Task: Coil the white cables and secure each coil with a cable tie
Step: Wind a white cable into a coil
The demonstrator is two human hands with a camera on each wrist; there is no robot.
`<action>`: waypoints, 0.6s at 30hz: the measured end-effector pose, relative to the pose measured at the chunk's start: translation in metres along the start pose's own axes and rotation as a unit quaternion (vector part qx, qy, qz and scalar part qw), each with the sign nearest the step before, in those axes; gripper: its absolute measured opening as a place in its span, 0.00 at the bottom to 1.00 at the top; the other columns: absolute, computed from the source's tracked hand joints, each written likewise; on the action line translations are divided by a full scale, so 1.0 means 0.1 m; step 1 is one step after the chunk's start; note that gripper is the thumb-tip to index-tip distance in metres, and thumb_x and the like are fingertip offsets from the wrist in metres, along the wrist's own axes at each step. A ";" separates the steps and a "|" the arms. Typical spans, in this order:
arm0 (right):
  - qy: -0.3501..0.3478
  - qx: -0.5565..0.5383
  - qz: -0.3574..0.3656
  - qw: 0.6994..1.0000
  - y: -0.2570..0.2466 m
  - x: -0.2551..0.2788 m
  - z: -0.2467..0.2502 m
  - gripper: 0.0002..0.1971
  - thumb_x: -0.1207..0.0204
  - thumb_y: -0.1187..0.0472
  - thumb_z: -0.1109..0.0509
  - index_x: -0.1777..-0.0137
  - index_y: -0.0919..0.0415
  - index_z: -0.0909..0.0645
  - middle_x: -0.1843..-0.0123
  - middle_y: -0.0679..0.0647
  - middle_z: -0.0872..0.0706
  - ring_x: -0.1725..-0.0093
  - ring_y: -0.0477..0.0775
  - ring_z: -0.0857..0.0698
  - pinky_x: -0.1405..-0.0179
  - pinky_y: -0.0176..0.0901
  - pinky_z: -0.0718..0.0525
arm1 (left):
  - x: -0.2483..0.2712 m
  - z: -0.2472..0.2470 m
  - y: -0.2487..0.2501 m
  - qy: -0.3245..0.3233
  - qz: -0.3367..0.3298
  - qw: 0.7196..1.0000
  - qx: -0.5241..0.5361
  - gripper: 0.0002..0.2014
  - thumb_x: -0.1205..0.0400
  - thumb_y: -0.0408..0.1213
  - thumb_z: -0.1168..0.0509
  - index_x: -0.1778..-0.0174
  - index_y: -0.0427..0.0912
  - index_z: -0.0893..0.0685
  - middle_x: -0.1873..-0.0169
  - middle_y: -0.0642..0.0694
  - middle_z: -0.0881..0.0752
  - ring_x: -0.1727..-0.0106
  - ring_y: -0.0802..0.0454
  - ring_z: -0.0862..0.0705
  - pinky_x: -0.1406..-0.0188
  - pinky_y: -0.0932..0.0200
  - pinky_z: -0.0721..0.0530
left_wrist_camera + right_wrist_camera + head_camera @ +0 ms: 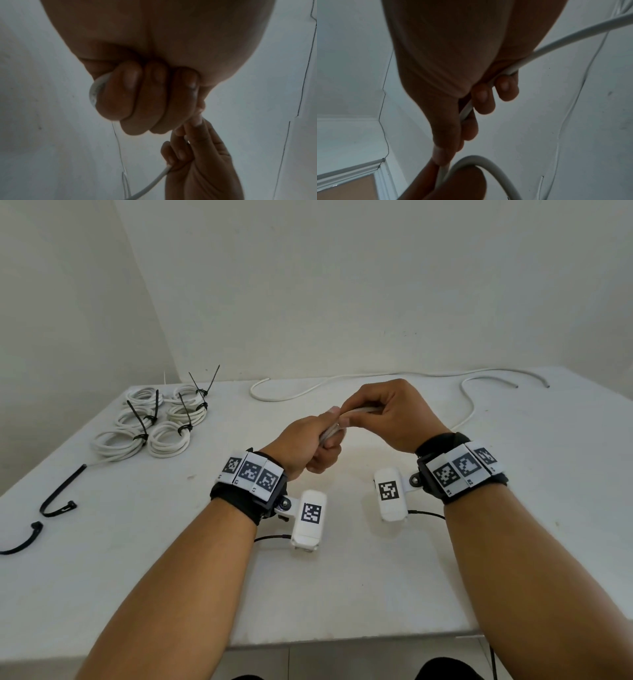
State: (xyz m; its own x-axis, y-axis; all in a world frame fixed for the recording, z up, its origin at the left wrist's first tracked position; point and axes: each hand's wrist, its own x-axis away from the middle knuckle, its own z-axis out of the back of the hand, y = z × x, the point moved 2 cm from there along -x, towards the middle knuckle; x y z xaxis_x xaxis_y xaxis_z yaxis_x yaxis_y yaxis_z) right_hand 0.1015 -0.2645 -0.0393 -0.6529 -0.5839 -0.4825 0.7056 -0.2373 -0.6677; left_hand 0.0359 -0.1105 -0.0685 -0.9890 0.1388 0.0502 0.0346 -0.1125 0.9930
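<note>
A white table (342, 594) fills the lower two thirds of the head view, with a pale wall (342, 285) above it. Both forearms reach up from the bottom edge, each with a black wrist band carrying printed markers and a white camera pod.

The left hand (305, 446) sits just left of centre, its fingers curled tight round a few turns of white cable (334, 430). In the left wrist view, the fingers (137, 94) are folded into the palm with a cable loop (93, 92) bulging out at the left of them. The right hand (390, 416) is just right of centre, touching the left, and pinches the same cable (556, 43) between thumb and curled fingers. In the right wrist view the cable enters from the upper right, runs diagonally down through the grip, and bends into an arc near the bottom centre.

From the hands the loose run of cable trails right, then curves up along the table's far edge; its long axis there lies left to right, with one end (267, 379) pointing up-left near the top centre.

A cluster of coils (161, 419) lies in the upper left of the table, each bound by a black tie whose tail sticks up. Two loose ties (58, 494) lie curved near the left edge.
</note>
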 end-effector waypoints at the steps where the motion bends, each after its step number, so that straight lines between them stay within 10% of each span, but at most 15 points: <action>1: 0.003 -0.018 -0.002 1.000 0.00 0.00 0.00 0.04 0.27 0.62 0.20 0.57 0.52 0.09 0.61 0.47 0.07 0.57 0.54 0.10 0.50 0.51 0.12 | 0.02 -0.02 0.01 -0.014 -0.004 1.000 0.015 0.28 0.09 0.52 0.57 0.74 0.43 0.37 0.84 0.50 0.41 0.80 0.54 0.46 0.80 0.64 0.45; 4: 0.015 -0.066 0.011 0.998 0.01 0.00 0.00 0.02 0.25 0.61 0.21 0.55 0.53 0.08 0.59 0.54 0.07 0.57 0.63 0.11 0.53 0.55 0.15 | 0.08 -0.04 0.06 -0.042 -0.028 0.998 0.046 0.26 0.09 0.50 0.56 0.74 0.44 0.37 0.84 0.52 0.41 0.80 0.56 0.46 0.80 0.65 0.46; 10: 0.014 -0.161 -0.020 0.987 0.11 -0.03 -0.01 0.08 0.26 0.44 0.27 0.56 0.42 0.08 0.70 0.46 0.17 0.72 0.47 0.28 0.73 0.36 0.30 | 0.18 -0.05 0.20 -0.062 -0.095 0.987 0.110 0.22 0.14 0.48 0.50 0.75 0.48 0.32 0.85 0.53 0.39 0.81 0.55 0.43 0.81 0.64 0.40; 18: 0.105 -0.087 0.004 0.991 0.21 -0.02 0.21 0.03 0.27 0.59 0.20 0.61 0.50 0.09 0.64 0.44 0.09 0.63 0.44 0.15 0.57 0.40 0.18 | 0.26 -0.04 0.17 -0.105 -0.031 0.992 0.068 0.16 0.16 0.46 0.46 0.70 0.45 0.31 0.83 0.53 0.40 0.82 0.58 0.44 0.84 0.66 0.43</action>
State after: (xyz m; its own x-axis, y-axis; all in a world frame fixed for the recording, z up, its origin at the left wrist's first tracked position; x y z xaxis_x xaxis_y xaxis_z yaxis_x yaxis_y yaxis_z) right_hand 0.1239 -0.2850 -0.0404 -0.7032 -0.4068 -0.5831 0.6648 -0.0857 -0.7421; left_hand 0.0107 -0.1126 -0.0505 -0.9390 0.3439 -0.0035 0.0087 0.0340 0.9994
